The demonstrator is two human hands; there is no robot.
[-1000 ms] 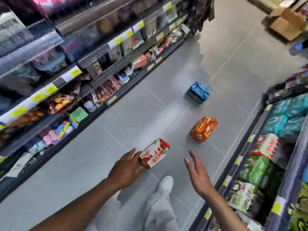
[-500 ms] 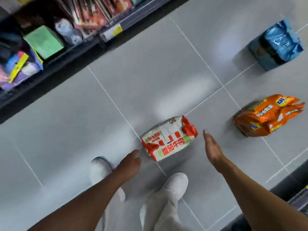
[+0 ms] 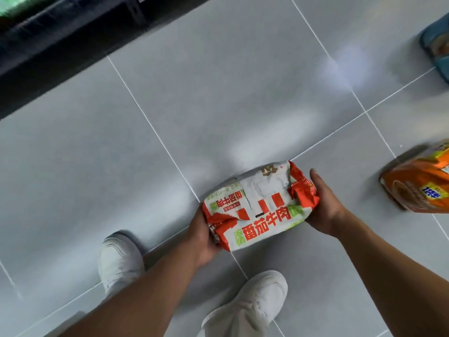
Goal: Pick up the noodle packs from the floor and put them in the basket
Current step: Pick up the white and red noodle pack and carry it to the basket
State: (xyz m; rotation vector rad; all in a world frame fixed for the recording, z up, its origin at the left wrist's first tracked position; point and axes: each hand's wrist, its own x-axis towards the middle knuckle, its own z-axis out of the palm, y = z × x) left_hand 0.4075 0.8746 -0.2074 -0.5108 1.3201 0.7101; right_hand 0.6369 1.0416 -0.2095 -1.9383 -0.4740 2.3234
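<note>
Down on the floor: a white and red plastic noodle pack with green patches and red printed characters (image 3: 257,207) lies lengthwise between both hands, over the crossing of two tile seams; whether it has left the tiles cannot be told.
Left hand: the left hand (image 3: 202,235) grips the crumpled red end of the pack nearest the left shoe, its fingers tucked out of sight beneath the wrapper.
Right hand: the right hand (image 3: 325,205) clasps the opposite red end, palm against the wrapper, thumb raised along the far edge, the other fingers hidden below.
Orange pack: an orange plastic noodle pack (image 3: 420,188) rests on the floor to the right, apart from the right hand and cut by the frame edge.
Blue pack: a blue plastic pack (image 3: 436,47) sits farther away at the upper right edge, blurred.
Floor: glossy grey tiles with pale seams (image 3: 218,93).
Shoes: a white left shoe (image 3: 119,260) and a white right shoe (image 3: 257,297) stand just below the held pack.
Shelf: a dark shelf base (image 3: 60,45) runs along the upper left.
</note>
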